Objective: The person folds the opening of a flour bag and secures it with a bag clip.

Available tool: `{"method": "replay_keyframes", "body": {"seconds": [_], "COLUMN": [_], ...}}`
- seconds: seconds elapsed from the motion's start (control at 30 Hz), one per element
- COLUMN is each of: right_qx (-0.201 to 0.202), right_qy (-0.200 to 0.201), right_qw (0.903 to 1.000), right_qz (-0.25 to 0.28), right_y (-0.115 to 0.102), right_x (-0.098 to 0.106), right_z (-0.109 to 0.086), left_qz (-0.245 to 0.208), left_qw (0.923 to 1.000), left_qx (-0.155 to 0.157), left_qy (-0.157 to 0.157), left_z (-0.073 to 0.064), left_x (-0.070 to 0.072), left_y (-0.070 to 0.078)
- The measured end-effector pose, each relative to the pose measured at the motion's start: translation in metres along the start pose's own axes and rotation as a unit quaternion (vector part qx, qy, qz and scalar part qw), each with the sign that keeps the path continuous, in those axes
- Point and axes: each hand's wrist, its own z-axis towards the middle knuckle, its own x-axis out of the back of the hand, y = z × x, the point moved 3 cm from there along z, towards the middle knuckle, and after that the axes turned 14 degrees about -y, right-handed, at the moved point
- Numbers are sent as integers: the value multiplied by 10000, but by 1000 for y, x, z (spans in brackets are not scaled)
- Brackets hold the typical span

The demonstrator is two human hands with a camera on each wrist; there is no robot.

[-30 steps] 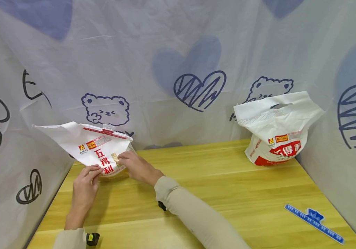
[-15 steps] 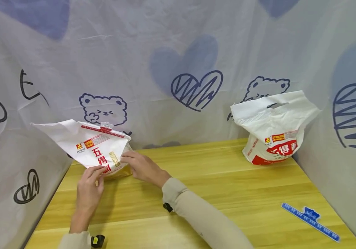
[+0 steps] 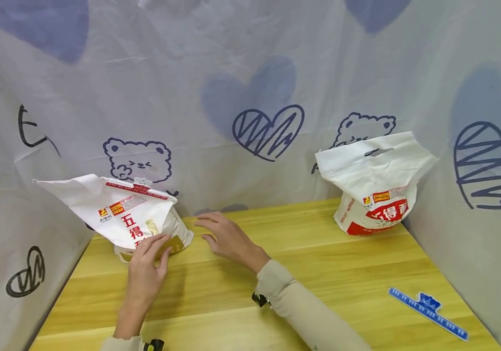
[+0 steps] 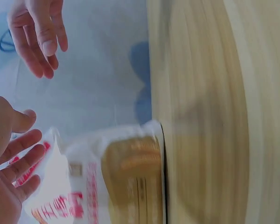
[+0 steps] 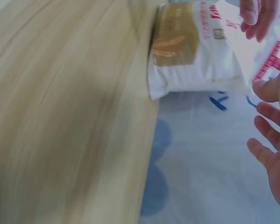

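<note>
At the left back of the table stands a white flour bag [image 3: 123, 209] with red characters and a gold panel near its base. A red sealing clip [image 3: 136, 190] spans its folded top. My left hand [image 3: 147, 268] is in front of the bag with loosely bent fingers, overlapping its lower face in the head view; the left wrist view shows the hand holding nothing. To the right of the bag, my right hand [image 3: 230, 243] hovers apart from it, fingers relaxed and spread. The right wrist view shows the bag's side [image 5: 196, 51] beyond that hand.
A second white flour bag [image 3: 377, 195] with a cut-out handle stands at the right back. A blue sealing clip [image 3: 428, 312] lies near the right front of the wooden table [image 3: 312, 263]. Printed fabric walls [image 3: 255, 44] enclose the back and sides.
My right hand has left the bag's side and moved to the right. My left hand has shifted right along the front. The clipped bag stays in its place on the table.
</note>
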Motion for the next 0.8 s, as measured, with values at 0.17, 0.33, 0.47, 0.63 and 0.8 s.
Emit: {"method": "replay_keyframes", "body": {"seconds": [0.17, 0.33, 0.47, 0.63, 0.8], "right_qx": [-134, -264, -517, -795, -938], "right_qy": [112, 451, 716, 848, 876], "right_qw": [9995, 9984, 9960, 9931, 9917], "right_qz": [247, 202, 129, 127, 25], "right_y": [6, 15, 22, 30, 37], "right_x": [19, 45, 67, 85, 96], "right_z": [-32, -67, -99, -131, -157], "left_qz": [-146, -233, -309, -404, -430], "left_qw": [9997, 9984, 9958, 9931, 9908], "left_qx": [-150, -445, -711, -825, -965], "left_qy": [-119, -278, -484, -724, -852], "left_z": [6, 21, 35, 45, 48], "left_x": [-12, -29, -45, -62, -77], "left_y": [25, 51, 71, 92, 109]}}
